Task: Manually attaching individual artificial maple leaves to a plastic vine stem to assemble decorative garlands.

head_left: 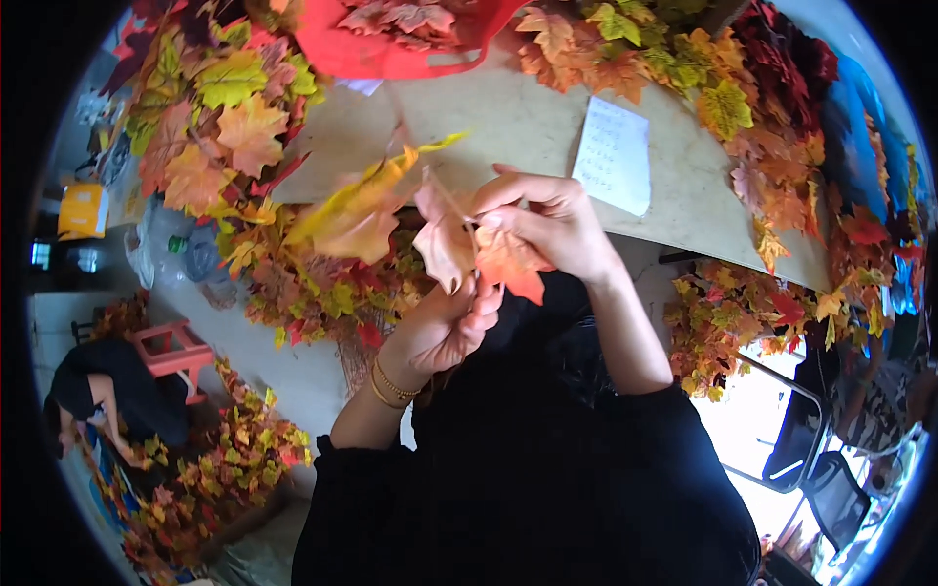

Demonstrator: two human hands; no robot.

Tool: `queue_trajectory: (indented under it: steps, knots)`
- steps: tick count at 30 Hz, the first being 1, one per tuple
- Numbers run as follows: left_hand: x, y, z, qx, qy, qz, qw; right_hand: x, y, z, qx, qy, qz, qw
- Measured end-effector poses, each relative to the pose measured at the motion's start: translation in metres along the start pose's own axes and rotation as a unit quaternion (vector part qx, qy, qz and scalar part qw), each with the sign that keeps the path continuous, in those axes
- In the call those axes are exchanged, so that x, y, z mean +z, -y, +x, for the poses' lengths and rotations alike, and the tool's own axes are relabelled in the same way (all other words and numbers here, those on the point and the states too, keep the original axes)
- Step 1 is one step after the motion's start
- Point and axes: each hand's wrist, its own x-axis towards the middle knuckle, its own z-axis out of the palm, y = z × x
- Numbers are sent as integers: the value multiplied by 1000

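Note:
In front of my chest, both hands are closed on a sprig of artificial maple leaves. My right hand (565,223) pinches the stem where the leaves meet, thumb against fingers. From below, my left hand (451,327), with beaded bracelets at the wrist, grips it with curled fingers; the exact grip point is partly hidden by leaves. An orange maple leaf (510,262) hangs under the right thumb. Beside it a pale pink maple leaf (442,239) shows its lighter side. Yellow-green leaves (360,210) stretch out to the left, slightly blurred.
A pale table (440,117) carries a red plastic basket (396,54) with leaves, a handwritten paper sheet (613,156) and leaf heaps (220,127) at both sides. More leaf garlands hang below its edge. At lower left, another person (117,391) bends beside a red stool (171,347).

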Motion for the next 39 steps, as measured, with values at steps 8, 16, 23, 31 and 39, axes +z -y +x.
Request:
queue_trajectory:
  steps: [8,16,23,31,39]
  knots:
    - [17,1,-8,82,45,179,979,6,2,-2,101,34,38,994]
    - [33,-18,-14,311,-32,143,939,-168,44,9,-69,-478,-496,722]
    - [31,-18,-14,319,-52,125,938,-300,47,26,279,-448,-622,578]
    - [35,-20,-16,312,-24,98,945,-292,26,12,95,-414,-468,775]
    - [41,-18,-12,372,-52,156,914,-193,82,-7,-103,-448,-656,599]
